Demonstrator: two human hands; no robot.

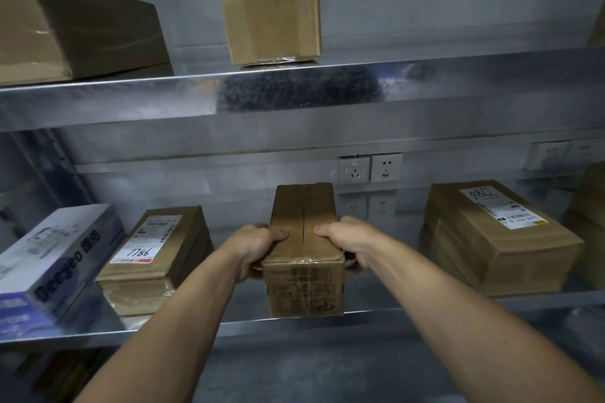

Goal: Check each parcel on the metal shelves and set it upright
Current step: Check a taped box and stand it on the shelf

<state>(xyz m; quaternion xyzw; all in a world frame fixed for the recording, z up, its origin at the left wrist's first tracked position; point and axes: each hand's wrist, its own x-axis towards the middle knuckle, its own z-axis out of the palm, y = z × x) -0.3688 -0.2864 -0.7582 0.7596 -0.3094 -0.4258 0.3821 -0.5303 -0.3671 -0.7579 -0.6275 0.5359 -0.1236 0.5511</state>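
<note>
A narrow brown cardboard parcel [302, 285] with a taped seam on top stands at the front edge of the middle metal shelf [425, 312]. My left hand [253, 247] grips its left side, thumb on top. My right hand [348, 244] grips its right side the same way. To the left lies a flat parcel [154, 255] with a label reading 7786, and beyond it a blue and white box [49, 268]. To the right lies a flat brown parcel [491, 235] with a white label facing up.
The upper shelf [458, 85] carries a large tilted carton [72, 29] at left and a small taped box [271, 26] in the middle. Wall sockets [370, 168] sit behind the held parcel. Another brown box [589, 216] shows at the far right edge.
</note>
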